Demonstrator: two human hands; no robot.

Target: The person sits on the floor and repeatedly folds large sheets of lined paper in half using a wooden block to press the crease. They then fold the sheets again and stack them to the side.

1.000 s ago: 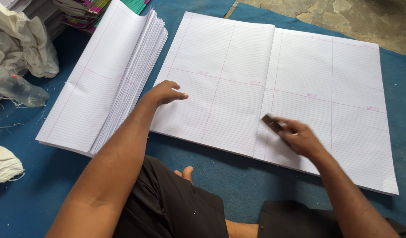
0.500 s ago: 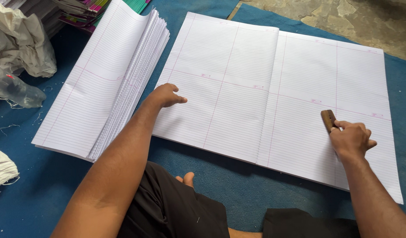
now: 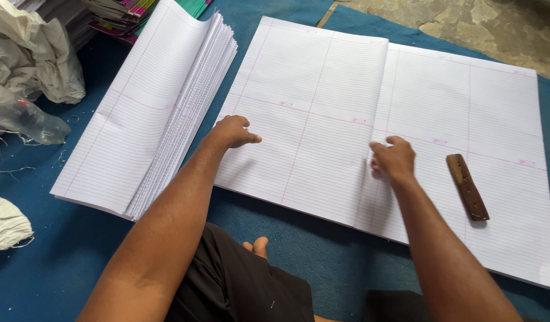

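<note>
Item: large ruled sheet (image 3: pixel 323 119), white with pink margin lines, lying opened flat on a blue floor mat (image 3: pixel 60 280), a crease running down its middle near the right hand.

Left hand (image 3: pixel 233 131): rests palm down on the left half of the sheet, fingers loosely curled, grasping nothing. Same place as a second ago.

Right hand (image 3: pixel 394 160): empty, fingers bent with the tips pressing on the sheet at the crease line. Half a second ago this hand gripped the brown wooden folding stick (image 3: pixel 467 186) out on the right half of the sheet; it has since let go and come back to the crease.

Stick: now lies loose on the right half of the sheet, near the right hand but apart from it, long axis running roughly toward the person. Judged: the rubbing stroke along the paper looks finished, and the hand is placed to take hold of the sheet at the fold.

Surroundings: stack of ruled sheets (image 3: pixel 150 113) to the left, just beside the working sheet, edges fanned. Crumpled white sacking (image 3: pixel 30 53) and a clear plastic bottle (image 3: pixel 30 122) at far left. Coloured booklets (image 3: pixel 144 15) at top. Bare stone floor (image 3: pixel 466 24) at upper right.

Obstructions: the stick rests on the sheet itself; nothing else lies on it.
</note>
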